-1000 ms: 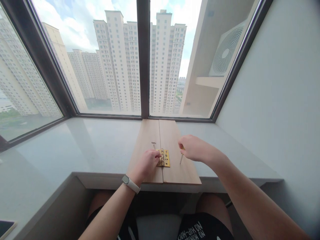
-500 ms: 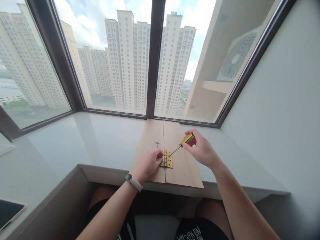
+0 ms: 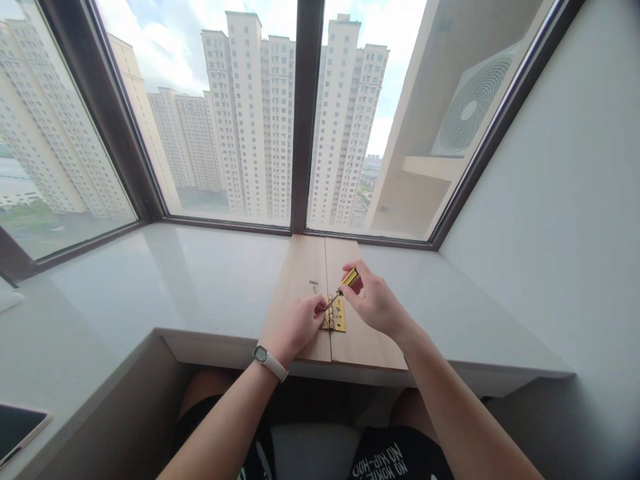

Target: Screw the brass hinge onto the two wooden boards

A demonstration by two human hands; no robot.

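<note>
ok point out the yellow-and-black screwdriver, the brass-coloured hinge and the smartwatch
Yellow-and-black screwdriver [image 3: 351,279]: head view, on the handle.
Brass-coloured hinge [image 3: 340,321]: head view, on its right leaf.
Smartwatch [image 3: 273,365]: head view, on the pale strap.

This looks like a home high up: beyond the right hand [image 3: 376,301], a big window [image 3: 304,127] shows tall buildings [image 3: 245,113].

Yellow-black screwdriver [image 3: 352,278], golden hinge [image 3: 340,317], beige boards [image 3: 369,341]
</note>
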